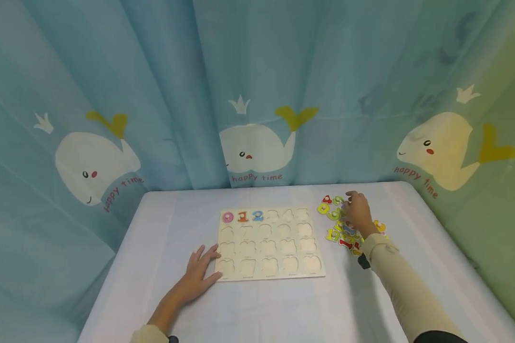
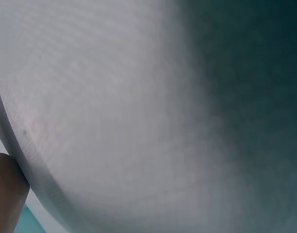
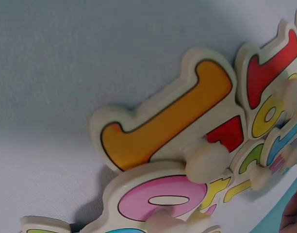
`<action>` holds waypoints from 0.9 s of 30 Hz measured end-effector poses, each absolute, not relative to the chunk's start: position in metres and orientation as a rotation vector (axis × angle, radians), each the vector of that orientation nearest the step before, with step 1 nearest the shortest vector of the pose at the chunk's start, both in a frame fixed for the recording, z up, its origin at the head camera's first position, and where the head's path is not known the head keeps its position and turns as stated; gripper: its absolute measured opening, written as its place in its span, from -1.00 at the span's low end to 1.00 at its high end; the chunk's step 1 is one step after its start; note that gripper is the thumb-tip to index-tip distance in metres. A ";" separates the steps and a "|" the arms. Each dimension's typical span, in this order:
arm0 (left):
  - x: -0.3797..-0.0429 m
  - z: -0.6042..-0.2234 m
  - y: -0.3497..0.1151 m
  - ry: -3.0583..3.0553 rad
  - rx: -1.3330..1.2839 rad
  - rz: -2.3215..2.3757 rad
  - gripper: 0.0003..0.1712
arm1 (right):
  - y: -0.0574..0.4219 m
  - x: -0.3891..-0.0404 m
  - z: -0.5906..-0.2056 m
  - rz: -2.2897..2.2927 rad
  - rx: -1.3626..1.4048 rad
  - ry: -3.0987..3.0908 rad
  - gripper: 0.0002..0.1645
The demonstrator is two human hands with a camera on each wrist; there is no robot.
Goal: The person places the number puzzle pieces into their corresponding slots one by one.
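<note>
A pale wooden number puzzle board (image 1: 257,277) lies on the white table. Its top row holds a pink 0 (image 1: 228,217), an orange 1 (image 1: 242,216) and a blue 2 (image 1: 258,216); the other recesses show bare wood. With fingers spread, my left hand (image 1: 196,275) rests at the board's left edge. My right hand (image 1: 358,212) is over the far part of a heap of knobbed number pieces (image 1: 333,235), thumb and forefinger apart with nothing visible between them. In the right wrist view, an orange-and-red number piece (image 3: 170,119) lies near a pink-topped piece (image 3: 134,194).
A blue curtain (image 1: 171,95) with whale prints hangs behind the table, and a greenish one (image 1: 506,214) runs along the right side. White tablecloth (image 1: 154,238) shows around the board. The left wrist view is mostly blurred pale cloth (image 2: 114,121).
</note>
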State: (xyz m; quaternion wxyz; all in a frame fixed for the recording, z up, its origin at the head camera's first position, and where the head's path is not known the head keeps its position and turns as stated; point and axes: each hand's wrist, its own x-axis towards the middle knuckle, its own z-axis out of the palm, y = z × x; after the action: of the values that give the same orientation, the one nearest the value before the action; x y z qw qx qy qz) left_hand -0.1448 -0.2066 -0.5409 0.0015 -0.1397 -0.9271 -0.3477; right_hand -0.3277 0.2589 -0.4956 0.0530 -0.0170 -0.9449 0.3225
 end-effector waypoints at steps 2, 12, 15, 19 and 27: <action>-0.145 -0.541 -0.207 -2.906 -0.444 -1.083 -0.53 | 0.261 -0.330 -0.497 0.972 -0.057 -2.906 -0.55; -0.146 -0.539 -0.206 -2.929 -0.445 -1.063 -0.49 | 0.255 -0.345 -0.503 0.983 0.200 -2.914 -0.56; -0.146 -0.537 -0.205 -2.924 -0.446 -1.071 -0.49 | 0.251 -0.350 -0.501 0.975 0.187 -2.941 -0.59; -0.146 -0.537 -0.205 -2.917 -0.455 -1.079 -0.47 | 0.252 -0.354 -0.506 0.942 0.148 -2.961 -0.62; -0.148 -0.539 -0.206 -2.931 -0.439 -1.082 -0.47 | 0.251 -0.357 -0.504 0.888 0.142 -2.889 -0.62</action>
State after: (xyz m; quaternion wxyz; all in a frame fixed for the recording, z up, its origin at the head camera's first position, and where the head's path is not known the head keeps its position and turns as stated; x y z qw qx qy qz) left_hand -0.1477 -0.2064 -0.5390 -0.0067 -0.1392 -0.9290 -0.3429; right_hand -0.3570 0.2507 -0.5039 0.0578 0.0469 -0.9532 0.2930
